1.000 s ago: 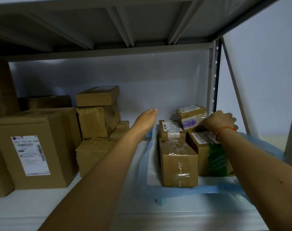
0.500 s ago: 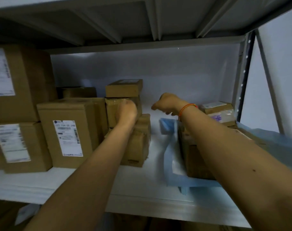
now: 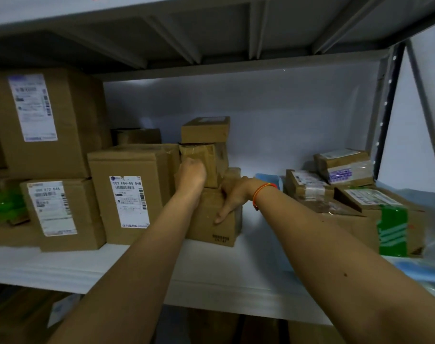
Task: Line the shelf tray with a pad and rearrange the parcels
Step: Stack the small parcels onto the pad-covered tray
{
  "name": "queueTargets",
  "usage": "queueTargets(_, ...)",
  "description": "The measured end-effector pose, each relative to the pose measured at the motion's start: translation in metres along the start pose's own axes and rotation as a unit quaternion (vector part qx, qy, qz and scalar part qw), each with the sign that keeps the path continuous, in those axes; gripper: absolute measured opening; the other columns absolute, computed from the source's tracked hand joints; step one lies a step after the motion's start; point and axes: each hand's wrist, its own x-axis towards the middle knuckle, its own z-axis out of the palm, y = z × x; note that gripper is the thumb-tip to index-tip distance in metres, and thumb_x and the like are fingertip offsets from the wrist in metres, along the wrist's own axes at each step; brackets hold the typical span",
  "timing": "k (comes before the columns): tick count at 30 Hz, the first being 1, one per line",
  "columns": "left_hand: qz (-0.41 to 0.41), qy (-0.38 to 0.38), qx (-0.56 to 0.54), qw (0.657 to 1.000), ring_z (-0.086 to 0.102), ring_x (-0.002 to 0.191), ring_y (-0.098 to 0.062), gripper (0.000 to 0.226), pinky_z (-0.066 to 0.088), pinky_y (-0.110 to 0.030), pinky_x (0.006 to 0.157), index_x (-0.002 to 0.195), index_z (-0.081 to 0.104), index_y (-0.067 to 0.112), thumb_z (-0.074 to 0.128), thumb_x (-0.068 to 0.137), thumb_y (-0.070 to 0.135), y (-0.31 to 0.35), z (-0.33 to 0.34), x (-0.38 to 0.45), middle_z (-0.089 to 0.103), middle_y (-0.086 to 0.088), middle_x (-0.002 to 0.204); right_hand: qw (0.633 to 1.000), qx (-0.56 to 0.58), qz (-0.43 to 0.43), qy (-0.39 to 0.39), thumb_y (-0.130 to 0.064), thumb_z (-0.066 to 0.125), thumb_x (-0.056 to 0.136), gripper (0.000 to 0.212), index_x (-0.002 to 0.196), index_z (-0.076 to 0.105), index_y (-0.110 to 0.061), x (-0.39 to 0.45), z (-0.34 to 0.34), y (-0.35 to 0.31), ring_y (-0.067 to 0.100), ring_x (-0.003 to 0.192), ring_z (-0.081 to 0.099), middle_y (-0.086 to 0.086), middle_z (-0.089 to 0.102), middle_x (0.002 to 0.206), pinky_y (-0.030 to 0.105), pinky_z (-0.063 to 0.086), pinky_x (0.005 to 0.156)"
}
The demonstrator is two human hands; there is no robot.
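Parcel (image 3: pixel 212 217): sitting on the shelf (image 3: pixel 161 266), under both hands.
Pad (image 3: pixel 267 178): lying at 3 o'clock, carrying taped parcels (image 3: pixel 345 167).
Left hand (image 3: pixel 191 175): curling on the parcel's top.
Right hand (image 3: pixel 232 197): gripping its right side, fingers spread.
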Motion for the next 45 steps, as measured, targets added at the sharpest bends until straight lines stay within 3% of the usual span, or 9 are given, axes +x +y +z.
queueTargets(5,0.007,-0.017,0.001,1.0,0.057,0.101,-0.031,0.029,0.045,-0.042,0.092,0.115,0.057,0.012,0.035,0.098,0.023,-0.002,0.002,-0.009,0.061,-0.015,0.115,0.999,0.023,0.001,0.041,-0.046,0.083,0.067,0.092,0.143,0.034,-0.024,-0.011,0.01,0.002,0.03,0.131,0.042,0.005,0.044,0.143,0.048,0.041,0.107)
queueTargets(13,0.011,-0.01,-0.001,1.0,0.051,0.088,-0.023,0.029,0.042,-0.036,0.081,0.116,0.055,0.014,0.033,0.099,0.024,-0.001,-0.002,-0.021,0.055,-0.007,0.099,0.985,0.151,-0.012,0.079,-0.035,0.077,0.077,0.072,0.136,0.038,-0.021,-0.033,0.016,0.01,0.021,0.119,0.045,-0.002,0.043,0.119,0.03,0.041,0.097)
queueTargets(16,0.024,0.004,0.007,1.0,0.051,0.084,-0.021,0.027,0.042,-0.035,0.078,0.11,0.056,0.013,0.033,0.099,0.022,-0.002,-0.006,-0.028,0.054,-0.003,0.093,0.969,0.217,-0.02,0.113,-0.046,0.079,0.065,0.068,0.121,0.044,-0.029,-0.047,0.009,0.014,0.024,0.119,0.049,0.0,0.049,0.125,0.038,0.045,0.102)
queueTargets(22,0.046,0.06,0.01,0.997,0.053,0.106,-0.032,0.028,0.044,-0.043,0.095,0.11,0.054,0.011,0.034,0.096,0.025,-0.002,-0.005,-0.047,0.053,-0.011,0.122,0.901,0.375,-0.009,0.22,-0.043,0.069,0.08,0.048,0.117,0.054,-0.017,-0.078,-0.009,0.026,0.016,0.091,0.058,0.002,0.059,0.104,0.03,0.047,0.068)
queueTargets(28,0.06,0.039,-0.093,0.993,0.055,0.092,-0.022,0.025,0.043,-0.033,0.075,0.116,0.048,0.012,0.037,0.098,0.027,0.002,0.003,-0.063,0.055,-0.009,0.117,0.794,0.51,0.002,0.33,-0.056,0.059,0.08,0.04,0.098,0.061,-0.02,-0.099,-0.024,0.034,0.025,0.094,0.064,0.006,0.068,0.099,0.037,0.052,0.082)
queueTargets(32,0.098,0.017,-0.143,0.985,0.052,0.078,-0.011,0.023,0.036,-0.025,0.063,0.105,0.05,0.018,0.031,0.102,0.031,0.003,0.005,-0.069,0.056,0.003,0.091,0.738,0.596,0.02,0.317,-0.053,0.047,0.089,0.037,0.093,0.057,-0.018,-0.116,-0.032,0.041,0.021,0.081,0.06,0.005,0.065,0.087,0.033,0.049,0.069)
queueTargets(37,0.116,0.003,-0.195,0.974,0.065,0.085,-0.017,0.035,0.049,-0.031,0.076,0.084,0.06,0.018,0.032,0.101,0.031,0.007,0.014,-0.068,0.068,-0.004,0.089,0.677,0.683,0.065,0.266,-0.062,0.045,0.084,0.044,0.091,0.057,-0.021,-0.129,-0.037,0.056,0.026,0.09,0.06,0.01,0.063,0.094,0.036,0.055,0.066)
queueTargets(41,0.129,-0.023,-0.193,0.972,0.067,0.084,-0.013,0.039,0.049,-0.024,0.072,0.081,0.063,0.02,0.033,0.101,0.036,0.011,0.021,-0.069,0.072,-0.002,0.089,0.685,0.676,0.08,0.259,-0.066,0.046,0.082,0.052,0.097,0.057,-0.018,-0.131,-0.042,0.067,0.026,0.08,0.061,0.01,0.062,0.083,0.035,0.054,0.059)
queueTargets(45,0.153,-0.048,-0.173,0.972,0.067,0.082,-0.007,0.039,0.046,-0.017,0.064,0.09,0.064,0.014,0.035,0.102,0.037,0.011,0.028,-0.069,0.07,0.002,0.089,0.688,0.686,0.077,0.225,-0.069,0.06,0.072,0.061,0.096,0.057,-0.013,-0.134,-0.051,0.084,0.023,0.057,0.063,0.008,0.062,0.069,0.042,0.056,0.072)
